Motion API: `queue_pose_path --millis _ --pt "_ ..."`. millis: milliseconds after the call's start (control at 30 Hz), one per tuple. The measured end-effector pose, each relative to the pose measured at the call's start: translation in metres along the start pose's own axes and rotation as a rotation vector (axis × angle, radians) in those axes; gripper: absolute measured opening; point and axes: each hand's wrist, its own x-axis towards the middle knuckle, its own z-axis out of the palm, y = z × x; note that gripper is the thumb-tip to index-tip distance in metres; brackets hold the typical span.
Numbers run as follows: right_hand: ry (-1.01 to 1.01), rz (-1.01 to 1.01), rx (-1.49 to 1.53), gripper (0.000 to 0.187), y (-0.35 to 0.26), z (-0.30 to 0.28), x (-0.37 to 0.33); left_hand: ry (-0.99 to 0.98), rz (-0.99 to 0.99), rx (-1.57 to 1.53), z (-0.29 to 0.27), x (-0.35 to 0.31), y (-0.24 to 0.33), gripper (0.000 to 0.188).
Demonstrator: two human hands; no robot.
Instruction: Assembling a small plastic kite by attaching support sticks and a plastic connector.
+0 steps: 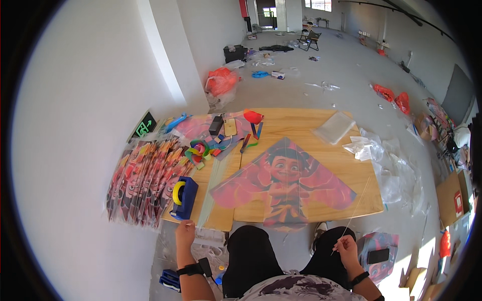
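A kite sheet [286, 183] printed with a cartoon figure lies spread on the wooden table [311, 123] in front of me. My right hand [345, 245], above my right thigh, pinches a thin pale rod [357, 204] that slants up past the kite's right tip. My left hand [185, 231] is at the table's front edge, just below a blue tape dispenser [187, 198] with a yellow roll. Its fingers are closed together; whatever they hold, if anything, is too small to make out. A bundle of pale thin rods [215, 185] lies right of the dispenser.
Folded printed kites [145, 183] are stacked at the left by the wall. Scissors [245, 143], a phone [230, 127] and coloured ribbons [198, 150] lie at the back left. Clear plastic bags [335, 128] lie at the back right; loose plastic [394, 168] hangs off the right edge.
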Motion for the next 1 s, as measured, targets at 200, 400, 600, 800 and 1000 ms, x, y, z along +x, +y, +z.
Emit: queue_pose_path --millis 200,400,600,800,1000 --pt "0.016 -0.033 -0.065 0.007 0.009 -0.005 -0.001 -0.036 -0.051 0.048 -0.009 0.011 0.017 0.018" --pt "0.031 -0.087 -0.104 0.007 0.005 -0.005 -0.004 -0.342 -0.257 0.281 -0.007 0.008 -0.037 0.017" --pt "0.022 -0.103 -0.101 0.007 0.012 -0.007 -0.001 -0.384 0.183 0.544 0.048 -0.032 -0.061 0.020" --pt "0.033 -0.089 -0.132 0.007 0.006 -0.004 -0.002 -0.503 0.210 0.668 0.086 -0.031 -0.032 0.017" --pt "0.024 -0.091 -0.151 0.007 0.005 0.001 -0.003 -0.651 0.048 0.632 0.109 -0.021 -0.034 0.022"
